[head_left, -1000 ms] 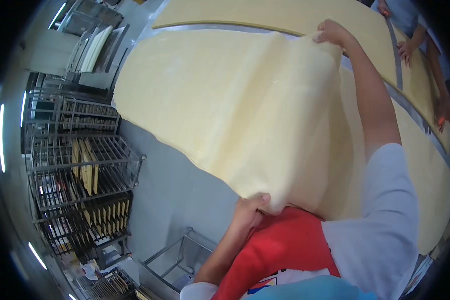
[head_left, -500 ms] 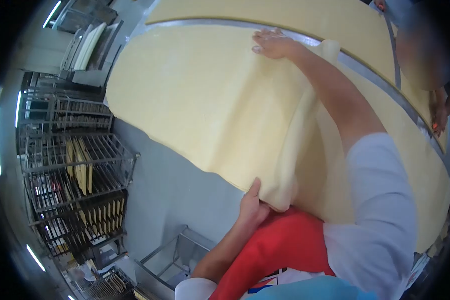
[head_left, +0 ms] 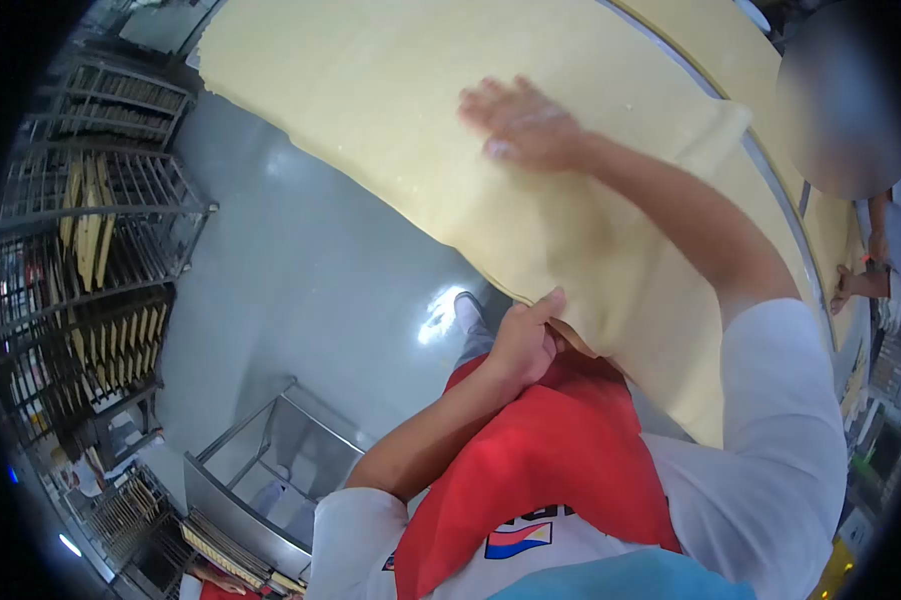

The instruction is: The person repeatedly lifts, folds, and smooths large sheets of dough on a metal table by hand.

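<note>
A wide, pale yellow dough sheet (head_left: 370,100) stretches over the table, and its near edge hangs over the side. My left hand (head_left: 523,345) pinches that edge close to the red apron, with the thumb on top and the fingers underneath. My right hand (head_left: 525,128), slightly blurred, is flat with spread fingers over the middle of the sheet; whether it presses on the dough I cannot tell. Between and right of my hands the dough is creased, and a folded flap of it stands up near the far edge.
A metal strip (head_left: 670,55) runs between this sheet and another dough sheet. A co-worker's hand (head_left: 842,290) rests at the far right. Tray racks (head_left: 100,210) stand at left, and a metal frame cart (head_left: 270,450) is on the floor at lower left.
My view has turned and shifted. My right hand has come from the sheet's far edge back toward its middle. The raised fold has flattened somewhat. My left hand keeps its hold on the near edge.
</note>
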`<state>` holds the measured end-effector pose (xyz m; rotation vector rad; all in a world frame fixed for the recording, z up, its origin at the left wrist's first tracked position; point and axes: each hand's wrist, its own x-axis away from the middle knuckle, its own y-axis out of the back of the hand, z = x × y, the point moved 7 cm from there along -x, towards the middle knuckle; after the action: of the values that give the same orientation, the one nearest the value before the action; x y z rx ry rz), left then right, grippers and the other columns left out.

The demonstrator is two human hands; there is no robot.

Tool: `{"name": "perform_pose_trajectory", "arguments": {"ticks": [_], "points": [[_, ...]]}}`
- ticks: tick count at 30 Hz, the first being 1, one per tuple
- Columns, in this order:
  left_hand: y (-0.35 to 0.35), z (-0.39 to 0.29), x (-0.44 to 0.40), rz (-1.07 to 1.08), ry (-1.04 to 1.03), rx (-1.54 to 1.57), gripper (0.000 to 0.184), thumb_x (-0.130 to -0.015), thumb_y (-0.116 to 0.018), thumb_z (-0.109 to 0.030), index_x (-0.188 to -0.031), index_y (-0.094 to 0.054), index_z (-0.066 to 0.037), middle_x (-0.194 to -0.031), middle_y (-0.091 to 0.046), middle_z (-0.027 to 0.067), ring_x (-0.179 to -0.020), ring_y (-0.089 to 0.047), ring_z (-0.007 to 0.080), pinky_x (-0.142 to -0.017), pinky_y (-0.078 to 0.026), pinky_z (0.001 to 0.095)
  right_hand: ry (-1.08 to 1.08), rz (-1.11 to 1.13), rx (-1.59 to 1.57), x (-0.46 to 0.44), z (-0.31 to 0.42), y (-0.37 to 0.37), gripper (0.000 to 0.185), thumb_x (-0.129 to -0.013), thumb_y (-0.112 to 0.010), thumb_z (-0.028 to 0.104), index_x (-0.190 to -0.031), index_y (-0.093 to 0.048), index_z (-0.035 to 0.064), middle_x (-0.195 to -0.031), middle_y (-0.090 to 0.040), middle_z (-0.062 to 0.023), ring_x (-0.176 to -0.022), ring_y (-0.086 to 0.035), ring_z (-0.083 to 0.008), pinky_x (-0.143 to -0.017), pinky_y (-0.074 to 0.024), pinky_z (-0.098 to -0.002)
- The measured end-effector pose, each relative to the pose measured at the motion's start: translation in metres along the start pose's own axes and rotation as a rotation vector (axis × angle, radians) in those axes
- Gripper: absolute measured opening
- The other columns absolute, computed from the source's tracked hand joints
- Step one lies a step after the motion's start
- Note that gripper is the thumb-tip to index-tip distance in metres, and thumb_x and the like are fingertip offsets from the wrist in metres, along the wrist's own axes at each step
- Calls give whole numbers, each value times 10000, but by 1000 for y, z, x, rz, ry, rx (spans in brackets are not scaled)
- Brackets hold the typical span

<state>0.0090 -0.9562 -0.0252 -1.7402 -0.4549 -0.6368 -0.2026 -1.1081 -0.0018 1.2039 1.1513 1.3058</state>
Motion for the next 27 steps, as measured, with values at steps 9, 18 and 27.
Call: {"name": "perform_pose_trajectory", "arguments": {"ticks": [9, 18, 27], "points": [[-8, 15, 1, 49, -15, -121, 329, -1067, -447, -245, -1290, -495, -7, -1254, -604, 133, -1151, -601, 280, -934, -529, 429, 99, -84, -16, 6, 85, 17, 605, -1001, -457, 467, -1541, -349, 214, -1642, -252, -28, -1527, -180, -286, -1202, -119, -613], [-16, 40, 26, 25, -1008, -1592, 575, -687, -894, -328, -1171, -681, -103, -1290, -585, 148, -1242, -463, 374, -1088, -339, 493, -1180, -1080, -64, 321, -188, 43, 573, -780, -510, 38, -1351, -546, 77, -1320, -596, -187, -1247, -525, -384, -1088, -390, -450], [-15, 31, 18, -455, -736, -752, 319, -925, -716, -163, -1196, -640, -15, -1145, -659, 97, -995, -637, 221, -863, -530, 357, -837, -489, -522, 322, -292, -14, 789, -693, -800, 338, -1394, -512, 117, -1312, -619, -151, -1252, -556, -330, -1052, -424, -427]]}}
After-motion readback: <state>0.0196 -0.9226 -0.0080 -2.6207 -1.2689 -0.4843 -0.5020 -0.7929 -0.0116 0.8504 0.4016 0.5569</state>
